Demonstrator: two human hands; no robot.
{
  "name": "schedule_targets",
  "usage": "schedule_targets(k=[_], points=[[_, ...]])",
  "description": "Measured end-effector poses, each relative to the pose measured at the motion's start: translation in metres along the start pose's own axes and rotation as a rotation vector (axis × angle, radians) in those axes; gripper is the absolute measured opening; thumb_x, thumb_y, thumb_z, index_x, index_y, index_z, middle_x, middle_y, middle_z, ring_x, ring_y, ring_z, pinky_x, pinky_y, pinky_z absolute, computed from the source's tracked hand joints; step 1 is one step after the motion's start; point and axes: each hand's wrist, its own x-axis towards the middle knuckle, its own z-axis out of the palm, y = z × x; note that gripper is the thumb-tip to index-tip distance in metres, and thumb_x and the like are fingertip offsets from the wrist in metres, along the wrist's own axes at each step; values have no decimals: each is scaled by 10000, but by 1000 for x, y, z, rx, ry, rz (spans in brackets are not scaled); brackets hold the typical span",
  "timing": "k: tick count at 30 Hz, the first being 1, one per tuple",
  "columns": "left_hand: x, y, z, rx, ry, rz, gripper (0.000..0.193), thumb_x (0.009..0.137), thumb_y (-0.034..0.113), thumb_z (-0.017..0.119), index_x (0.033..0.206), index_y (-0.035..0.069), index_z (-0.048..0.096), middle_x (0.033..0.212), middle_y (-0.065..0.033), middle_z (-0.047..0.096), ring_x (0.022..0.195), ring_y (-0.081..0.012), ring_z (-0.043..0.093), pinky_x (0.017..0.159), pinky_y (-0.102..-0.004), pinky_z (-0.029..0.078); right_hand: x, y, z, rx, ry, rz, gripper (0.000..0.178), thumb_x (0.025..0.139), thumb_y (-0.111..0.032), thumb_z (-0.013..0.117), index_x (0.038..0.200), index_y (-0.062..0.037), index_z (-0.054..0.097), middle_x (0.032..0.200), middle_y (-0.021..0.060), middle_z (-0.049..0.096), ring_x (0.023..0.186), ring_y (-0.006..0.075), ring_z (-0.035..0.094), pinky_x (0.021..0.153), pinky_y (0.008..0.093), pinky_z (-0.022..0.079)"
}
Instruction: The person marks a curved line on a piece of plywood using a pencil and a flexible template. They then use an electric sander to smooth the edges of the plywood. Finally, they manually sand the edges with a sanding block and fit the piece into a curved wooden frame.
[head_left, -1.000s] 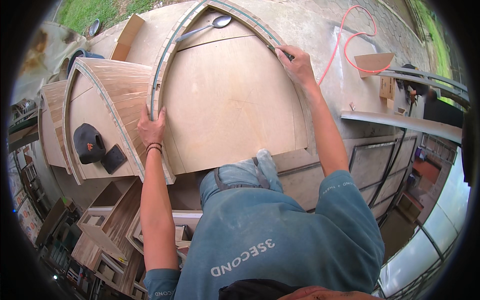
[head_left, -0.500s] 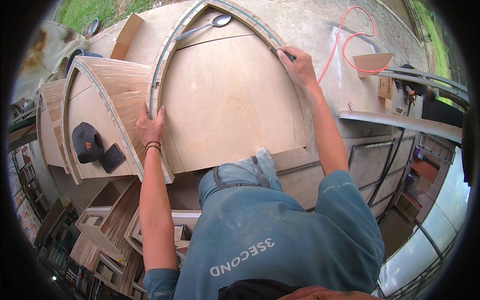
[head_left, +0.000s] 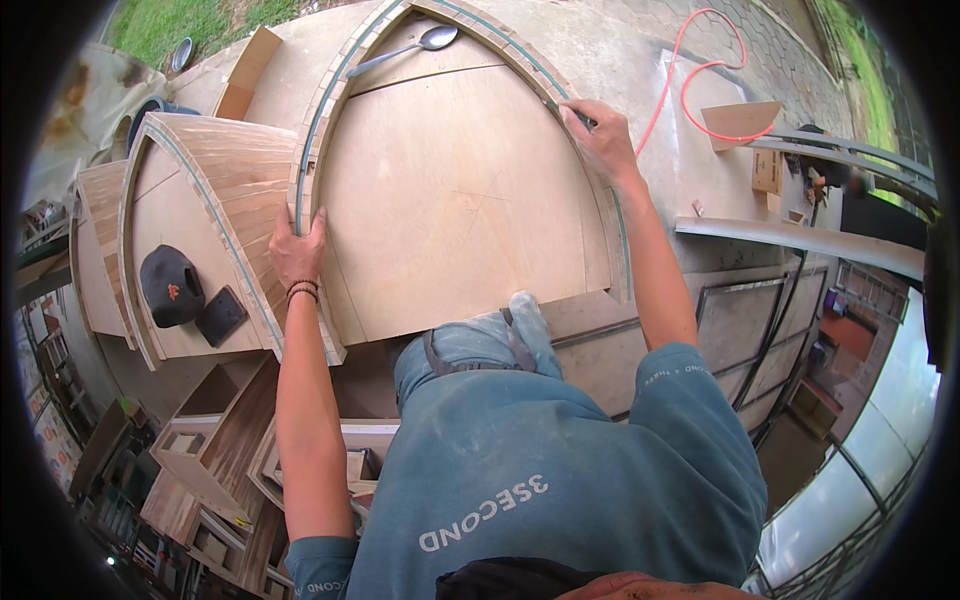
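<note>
A boat-shaped wooden piece (head_left: 440, 190) lies in front of me, its pointed end away from me and a blue-green stripe running along its rim. My left hand (head_left: 298, 250) grips the left rim, thumb on the inner side and fingers over the outer side. On the right rim, my right hand (head_left: 602, 140) is closed around a small dark thing (head_left: 587, 121), pressed against the rim's inner edge; its kind is mostly hidden by my fingers. A metal spoon (head_left: 438, 38) lies inside the pointed end.
Left of it stands a similar wooden piece (head_left: 215, 150), bearing a black cap (head_left: 170, 285) and a dark flat phone-like thing (head_left: 221, 317). An orange hose (head_left: 690, 75) curls on the ground at right, near a long metal bar (head_left: 800, 243). Wooden boxes (head_left: 215, 440) stand at lower left.
My right hand has slid a little along the right rim toward me, still holding the small dark thing. My left hand stays on the left rim.
</note>
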Motion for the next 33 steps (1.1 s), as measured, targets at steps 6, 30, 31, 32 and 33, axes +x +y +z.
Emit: schedule_targets(k=[6, 30, 31, 32, 33], points=[[-1, 3, -3, -11, -9, -12, 673, 826, 444, 762, 1365, 81, 585, 1164, -245, 694, 1064, -435, 671, 924, -491, 540, -10, -2, -5, 1, 3, 27, 220, 919, -205, 685, 1039, -34, 752, 993, 175, 738, 925, 316, 697, 827, 374, 529], [0, 1, 0, 3, -8, -16, 667, 821, 449, 760, 1354, 86, 591, 1150, -242, 699, 1047, -439, 674, 905, -497, 542, -30, 0, -9, 14, 49, 29, 219, 917, -210, 691, 1041, -40, 753, 1015, 165, 740, 944, 306, 696, 839, 370, 527], [0, 1, 1, -5, -7, -10, 668, 821, 449, 760, 1355, 86, 590, 1151, -241, 699, 1048, -440, 673, 905, -497, 542, -32, 1, -10, 12, 64, 10, 212, 908, -207, 693, 1027, -43, 755, 997, 164, 739, 922, 325, 689, 823, 382, 528], [0, -1, 1, -12, -5, -6, 669, 820, 450, 761, 1355, 86, 590, 1152, -241, 699, 1049, -441, 673, 906, -497, 541, -33, 0, -11, 2, 51, 29, 213, 908, -209, 692, 1027, -43, 755, 998, 165, 738, 925, 324, 689, 827, 383, 527], [0, -2, 1, -19, -3, -2, 670, 820, 450, 761, 1356, 86, 589, 1153, -240, 699, 1049, -442, 672, 907, -497, 541, -36, 0, -13, -8, 38, 49, 214, 908, -210, 691, 1027, -43, 755, 999, 166, 738, 929, 323, 688, 831, 385, 526]])
